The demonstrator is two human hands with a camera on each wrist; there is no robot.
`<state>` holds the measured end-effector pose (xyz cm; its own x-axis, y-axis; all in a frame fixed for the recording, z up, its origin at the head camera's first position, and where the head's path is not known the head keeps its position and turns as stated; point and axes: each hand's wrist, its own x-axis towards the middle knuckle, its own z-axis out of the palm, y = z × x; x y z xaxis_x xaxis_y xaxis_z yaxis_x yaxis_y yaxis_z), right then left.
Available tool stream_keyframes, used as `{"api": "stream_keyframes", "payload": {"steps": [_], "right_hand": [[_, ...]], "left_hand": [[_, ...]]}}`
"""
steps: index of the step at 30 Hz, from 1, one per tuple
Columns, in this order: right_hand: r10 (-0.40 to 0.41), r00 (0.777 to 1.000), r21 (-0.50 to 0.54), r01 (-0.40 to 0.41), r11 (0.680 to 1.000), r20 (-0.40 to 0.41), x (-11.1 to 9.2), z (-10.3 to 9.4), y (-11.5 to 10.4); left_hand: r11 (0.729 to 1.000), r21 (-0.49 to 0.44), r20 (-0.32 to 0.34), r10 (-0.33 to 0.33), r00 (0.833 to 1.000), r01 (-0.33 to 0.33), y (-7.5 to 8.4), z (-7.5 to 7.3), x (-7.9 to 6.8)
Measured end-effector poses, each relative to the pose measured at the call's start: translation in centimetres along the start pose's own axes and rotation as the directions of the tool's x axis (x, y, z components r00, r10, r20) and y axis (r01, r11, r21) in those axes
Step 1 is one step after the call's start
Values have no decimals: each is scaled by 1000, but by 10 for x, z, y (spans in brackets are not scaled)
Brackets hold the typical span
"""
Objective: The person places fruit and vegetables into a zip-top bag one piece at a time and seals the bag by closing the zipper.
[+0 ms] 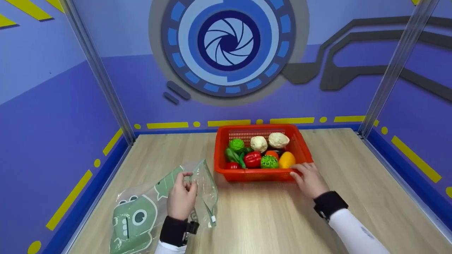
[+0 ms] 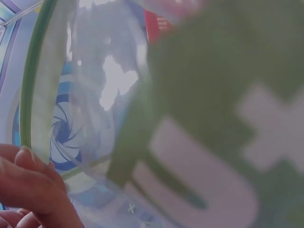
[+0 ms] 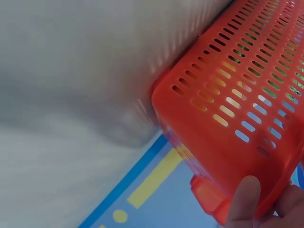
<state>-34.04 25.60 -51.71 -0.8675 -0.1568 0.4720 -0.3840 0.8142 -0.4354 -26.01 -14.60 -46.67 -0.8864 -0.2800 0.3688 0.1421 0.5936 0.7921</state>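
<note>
gripping one plastic bag (image 1: 136,220) and one red basket (image 1: 261,175): two hands (image 1: 182,200) (image 1: 311,181).

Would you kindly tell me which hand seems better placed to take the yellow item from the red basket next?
Probably the right hand: it grips the rim of the red basket, close to the yellow item. The left hand is farther away, holding the plastic bag.

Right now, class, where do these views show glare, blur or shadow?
Left wrist: white glare on the green-printed clear plastic bag, its print blurred; right wrist: grey shadow on the pale wooden tabletop near the red slotted plastic basket; head: faint tabletop sheen.
</note>
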Motion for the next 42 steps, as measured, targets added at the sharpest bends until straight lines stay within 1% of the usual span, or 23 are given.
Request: {"api": "stream_keyframes", "payload": {"steps": [6, 12, 15, 18, 22, 27, 29, 30, 32, 33, 35, 37, 39, 42], "right_hand": [[-17, 1000, -3, 17, 1000, -3, -27, -26, 7], [-88, 995, 10, 88, 996, -44, -49, -43, 14], [-135, 988, 28, 138, 990, -73, -55, -49, 16], [-168, 981, 45, 173, 984, -93, -61, -53, 18], [-188, 977, 55, 194, 979, -106, -70, -56, 19], [-200, 974, 54, 206, 977, -106, -77, -60, 17], [-182, 980, 52, 186, 981, -81, -78, -62, 16], [-163, 985, 48, 166, 985, -56, -77, -64, 15], [-109, 994, 40, 108, 993, 21, -75, -69, 13], [-78, 994, 34, 75, 997, 75, -72, -73, 11], [-8, 985, 14, 5, 1000, 174, -66, -81, 8], [58, 969, -19, -55, 998, 238, -57, -89, 2], [101, 962, -43, -93, 995, 254, -48, -96, -4], [125, 968, -58, -115, 992, 216, -31, -100, -16]], "left_hand": [[1000, -4, 17, 6, 1000, -6, 2, 3, 1], [1000, -4, 47, -12, 999, 13, 6, 4, 3], [1000, -5, 53, -9, 999, 10, 8, 6, 3], [1000, -3, 52, 9, 999, -9, 9, 8, 4], [999, 1, 38, 43, 998, -43, 10, 11, 5], [999, -1, 34, 47, 998, -47, 12, 13, 7], [999, -6, 40, 37, 999, -37, 13, 14, 7], [999, -7, 40, 36, 999, -36, 13, 15, 7], [999, -15, 43, 34, 998, -33, 14, 16, 8], [999, -17, 44, 32, 999, -31, 14, 16, 8], [999, -22, 49, 29, 998, -28, 15, 17, 7], [999, -26, 54, 28, 998, -27, 16, 18, 7], [999, -28, 58, 30, 998, -29, 17, 19, 7], [999, -30, 59, 39, 997, -38, 19, 20, 8]]}}
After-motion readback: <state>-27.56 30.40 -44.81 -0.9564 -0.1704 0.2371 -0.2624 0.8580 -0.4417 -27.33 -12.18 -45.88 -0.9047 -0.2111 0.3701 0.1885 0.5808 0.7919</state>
